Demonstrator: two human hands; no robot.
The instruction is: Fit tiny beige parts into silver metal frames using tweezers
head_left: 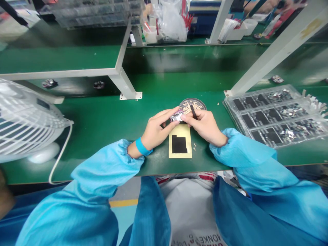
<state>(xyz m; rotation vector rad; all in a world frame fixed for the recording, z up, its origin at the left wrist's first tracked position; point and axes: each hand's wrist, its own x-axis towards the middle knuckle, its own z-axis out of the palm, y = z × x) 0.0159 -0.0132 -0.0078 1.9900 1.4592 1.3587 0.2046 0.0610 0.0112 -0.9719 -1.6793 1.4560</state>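
A small silvery device (176, 116) is held between my two hands above the green table. My left hand (158, 129) grips its left side with thumb and fingers. My right hand (205, 125) has its thumb and index fingertip at the device's right side, and a black tool (193, 111) sticks up from between its fingers. Just behind the hands lies a round dish (199, 103) of small beige pieces. Below them is a yellow sheet (180, 155) with a black patch (179, 145) on it.
A white fan (28, 119) with its cable stands at the left. Clear compartment trays (278, 116) with black pieces and metal parts lie at the right. White shelf legs (127, 85) rise behind. Small devices (277, 79) sit farther back.
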